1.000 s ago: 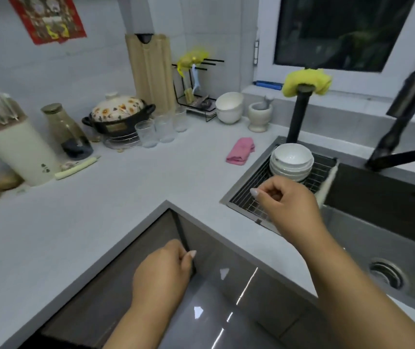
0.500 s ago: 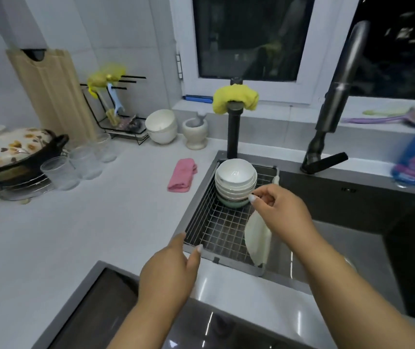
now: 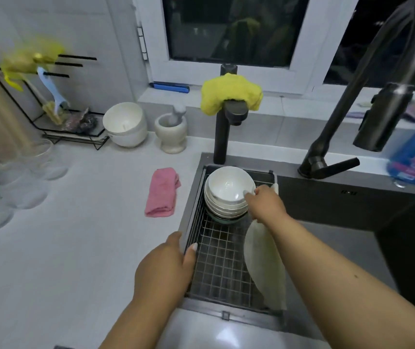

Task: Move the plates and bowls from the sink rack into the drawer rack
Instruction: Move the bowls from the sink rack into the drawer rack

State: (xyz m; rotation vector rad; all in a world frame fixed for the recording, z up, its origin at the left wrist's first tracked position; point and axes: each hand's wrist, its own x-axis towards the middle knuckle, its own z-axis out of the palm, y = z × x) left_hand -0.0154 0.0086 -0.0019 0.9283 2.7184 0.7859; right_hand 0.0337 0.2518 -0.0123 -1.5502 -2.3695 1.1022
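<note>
- Head view: stack of glossy white ceramic bowls (image 3: pixel 229 195) sits at twelve o'clock of the wire sink rack (image 3: pixel 222 263).
- Right hand (image 3: pixel 266 204) pinches the top bowl's rim at three o'clock.
- Left hand (image 3: pixel 166 268) hovers relaxed, empty.
- Likely heavy, slick, breakable; take rims.

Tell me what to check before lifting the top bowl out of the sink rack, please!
1. Right hand on the top bowl: ok, its fingers touch the rim.
2. Firm grip on the bowl: cannot tell, the fingertips are partly hidden.
3. Left hand free to help: ok, it holds nothing, near the sink rack.
4. Plate out of the way: not ok, it stands on edge right under the right arm.
5. Drawer rack ready: cannot tell, it is out of view.
</note>
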